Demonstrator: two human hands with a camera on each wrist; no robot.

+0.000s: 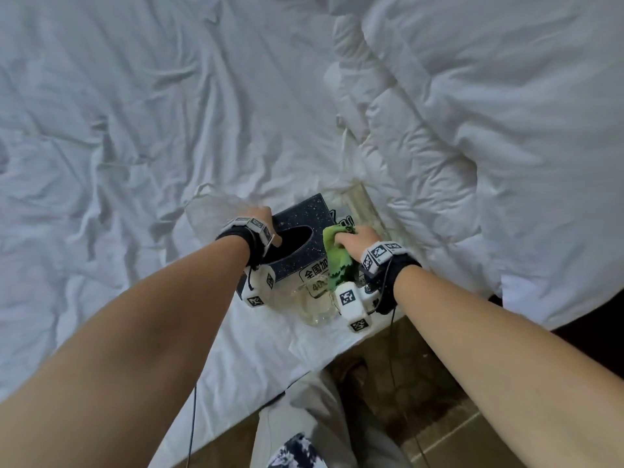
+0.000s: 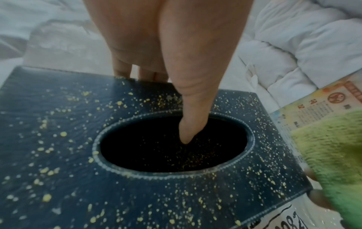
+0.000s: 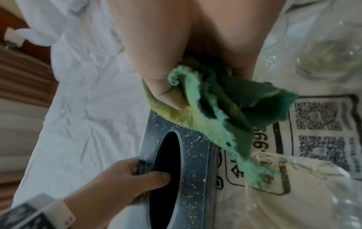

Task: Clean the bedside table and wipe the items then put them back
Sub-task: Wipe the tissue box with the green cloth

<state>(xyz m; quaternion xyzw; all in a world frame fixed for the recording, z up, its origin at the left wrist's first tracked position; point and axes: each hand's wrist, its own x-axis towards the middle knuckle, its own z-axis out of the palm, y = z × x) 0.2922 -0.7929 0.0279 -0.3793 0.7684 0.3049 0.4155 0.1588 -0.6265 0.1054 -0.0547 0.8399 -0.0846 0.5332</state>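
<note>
A dark blue tissue box cover (image 1: 305,217) (image 2: 58,147) (image 3: 195,155) with gold speckles and an oval opening lies on the white bed sheet. My left hand (image 1: 261,219) (image 3: 125,182) grips its left edge, thumb (image 2: 192,111) hooked into the opening and fingers down the outer side. My right hand (image 1: 358,241) (image 3: 166,77) clutches a bunched green cloth (image 1: 337,258) (image 2: 333,150) (image 3: 225,108) and presses it on the box's right edge.
A clear plastic bag with printed text and QR codes (image 3: 321,131) lies right of the box. A glass vessel (image 1: 315,305) (image 3: 329,62) sits near the bed edge. A rumpled white duvet (image 1: 472,113) fills the right. Brown tiled floor (image 1: 422,400) is below.
</note>
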